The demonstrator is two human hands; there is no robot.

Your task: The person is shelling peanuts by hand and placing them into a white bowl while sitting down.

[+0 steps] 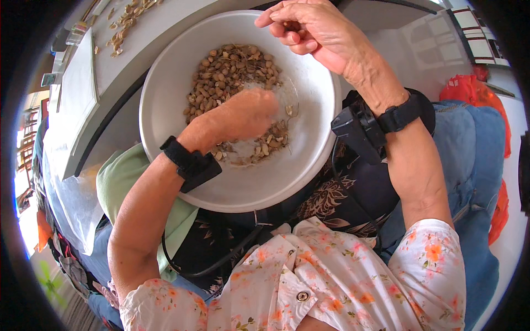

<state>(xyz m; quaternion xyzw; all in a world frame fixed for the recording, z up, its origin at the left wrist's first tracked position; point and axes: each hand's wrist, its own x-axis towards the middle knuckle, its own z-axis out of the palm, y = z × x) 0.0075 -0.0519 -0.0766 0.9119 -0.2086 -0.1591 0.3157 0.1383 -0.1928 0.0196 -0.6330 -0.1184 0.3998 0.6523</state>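
A wide white bowl [174,173] sits over the lap. Brown nuts [211,78], which look like peanuts in their shells, are heaped in its far left part, mixed with dry stems and bits. My left hand [244,113] is blurred over the bowl's middle with the fingers curled downward. Whether it grips anything is hidden. A smaller pile of shell pieces and nuts [271,140] lies just right of it. My right hand [306,31] is raised over the bowl's far right rim, its fingers curled around some small brown nuts [293,27].
Pale open shells [122,27] are scattered on the grey curved tabletop [136,45] beyond the bowl. White sheets [78,99] stand at the table's left. Green cloth [124,178] is under the bowl's left side. Red plastic bags [472,91] hang at right. Black cables run from both wrist devices.
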